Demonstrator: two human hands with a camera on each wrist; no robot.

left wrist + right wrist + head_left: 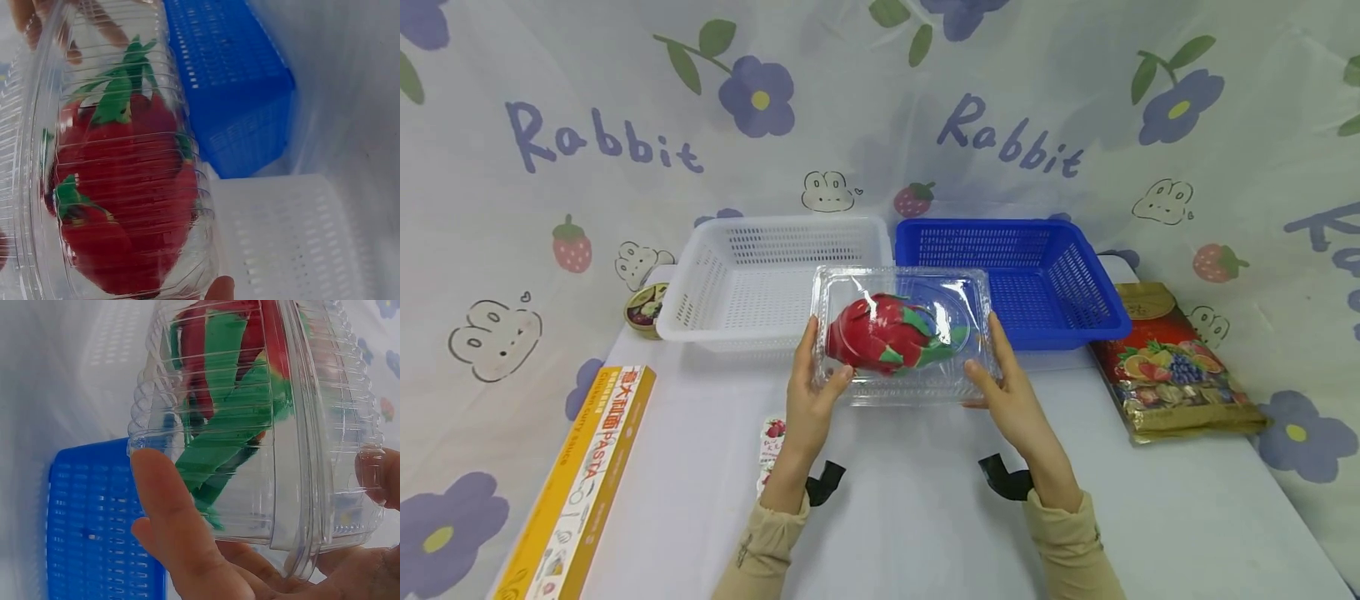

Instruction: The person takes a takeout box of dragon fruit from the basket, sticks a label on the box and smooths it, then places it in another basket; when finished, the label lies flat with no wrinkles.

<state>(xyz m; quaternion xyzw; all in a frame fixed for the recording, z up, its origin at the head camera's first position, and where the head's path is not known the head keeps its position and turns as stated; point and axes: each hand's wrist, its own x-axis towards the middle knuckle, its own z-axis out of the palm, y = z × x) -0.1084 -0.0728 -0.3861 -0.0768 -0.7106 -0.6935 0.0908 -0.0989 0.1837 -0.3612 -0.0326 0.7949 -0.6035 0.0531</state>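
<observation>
A clear plastic clamshell box (902, 392) is held up above the table, its lid closed over a red dragon fruit (880, 333) with green scales. My left hand (812, 392) grips the box's left end, thumb on the near side. At the other end my right hand (1011, 400) holds it the same way; the right wrist view shows its fingers (169, 512) bent round the end wall. Seen from the left wrist, the dragon fruit (125, 200) fills most of the box, and only a fingertip of the left hand (220, 289) shows.
Behind the box stand a white basket (700, 275) and a blue basket (1037, 337). A yellow pasta box (580, 475) lies left, a red and gold fruit-print bag (1176, 367) right. A round tin (643, 310) sits by the white basket; small fruit-print stickers (772, 442) lie near my left forearm.
</observation>
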